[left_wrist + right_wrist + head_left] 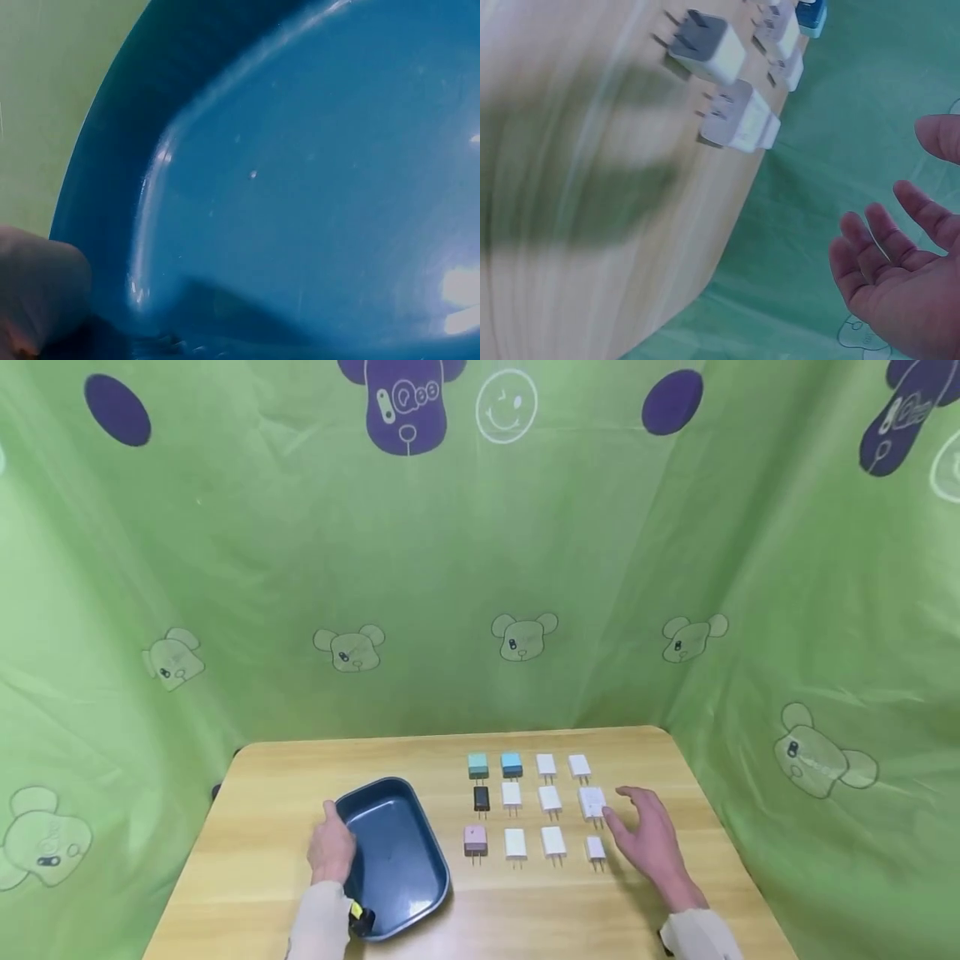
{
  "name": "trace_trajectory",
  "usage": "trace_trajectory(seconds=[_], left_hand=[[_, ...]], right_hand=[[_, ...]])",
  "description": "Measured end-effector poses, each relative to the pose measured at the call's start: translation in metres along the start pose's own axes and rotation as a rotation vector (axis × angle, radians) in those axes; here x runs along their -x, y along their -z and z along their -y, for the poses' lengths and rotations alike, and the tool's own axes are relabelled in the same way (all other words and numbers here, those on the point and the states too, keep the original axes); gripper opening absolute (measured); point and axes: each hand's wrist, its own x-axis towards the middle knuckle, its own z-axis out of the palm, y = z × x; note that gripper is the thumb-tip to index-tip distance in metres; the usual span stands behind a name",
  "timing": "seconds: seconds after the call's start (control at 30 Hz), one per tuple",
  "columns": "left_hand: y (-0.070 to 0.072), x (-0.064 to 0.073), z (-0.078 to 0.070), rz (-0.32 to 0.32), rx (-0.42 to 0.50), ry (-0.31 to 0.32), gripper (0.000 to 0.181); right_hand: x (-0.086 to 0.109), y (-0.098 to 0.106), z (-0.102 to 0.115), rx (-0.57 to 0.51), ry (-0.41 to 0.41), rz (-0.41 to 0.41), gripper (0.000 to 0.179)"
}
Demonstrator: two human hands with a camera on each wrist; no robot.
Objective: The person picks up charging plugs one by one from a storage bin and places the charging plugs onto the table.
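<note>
A dark blue rectangular tray [396, 853] lies tilted on the left half of the table. My left hand [331, 847] grips its left rim; the left wrist view shows a digit [45, 289] over the edge, while the other fingers are mostly hidden. On the right, my right hand [651, 837] hovers with fingers spread and holds nothing. Nearest to it are a large white charger plug [592, 803] and a small white charger plug [595, 848]. In the right wrist view the loosely bent fingers [877, 240] stand apart from the plugs.
Several charger plugs stand in rows mid-table, among them a green one [477, 766], a blue one [512, 765], a black one [481, 798] and a pink one [475, 841]; the others are white. Green printed curtains [450, 543] surround the wooden table [247, 827].
</note>
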Motion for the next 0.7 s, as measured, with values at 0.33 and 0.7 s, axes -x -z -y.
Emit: trace_trajectory(seconds=[0.33,0.7], left_hand=[[0.005,0.014,-0.006,-0.087,-0.03,0.014,0.065],[0.033,0.025,-0.039,-0.321,-0.034,-0.094,0.056]], right_hand=[[0.004,0.008,0.015,-0.012,0.079,-0.049,0.043],[-0.008,0.02,0.051,-0.031,0.162,-0.062,0.044]])
